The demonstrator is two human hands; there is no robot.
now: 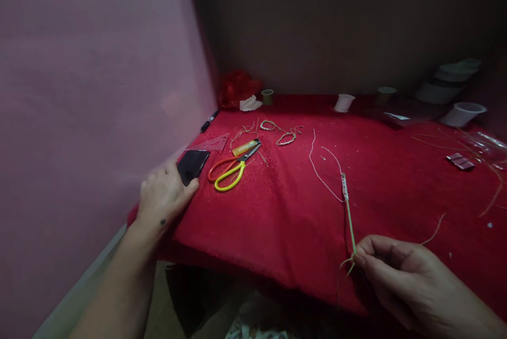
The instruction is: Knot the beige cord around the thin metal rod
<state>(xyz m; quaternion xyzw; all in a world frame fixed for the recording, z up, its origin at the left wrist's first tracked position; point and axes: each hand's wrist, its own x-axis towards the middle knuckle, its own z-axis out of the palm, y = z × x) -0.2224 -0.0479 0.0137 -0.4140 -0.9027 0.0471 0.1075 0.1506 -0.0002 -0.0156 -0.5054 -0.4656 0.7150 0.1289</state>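
My right hand (400, 270), at the front of the red cloth, pinches the knotted end of a green cord (350, 225) between thumb and fingers. The cord runs away from me to a short white braided section (344, 187), from which loose white thread (315, 167) curls over the cloth. At the table's left edge my left hand (164, 194) grips a dark phone (193, 165), its thumb along the near corner; the other fingers are partly hidden. Scissors (229, 174) with one red and one yellow handle lie right of the phone, beside a yellow lighter (245, 147).
Two braided bracelets (285, 138) lie farther back. A marker (209, 121) and a clear set square (212, 142) are near the left wall. Thread spools (344, 102), crumpled tissue (250, 103) and a red bag (240, 88) line the back. Loose cord (495, 186) lies at right.
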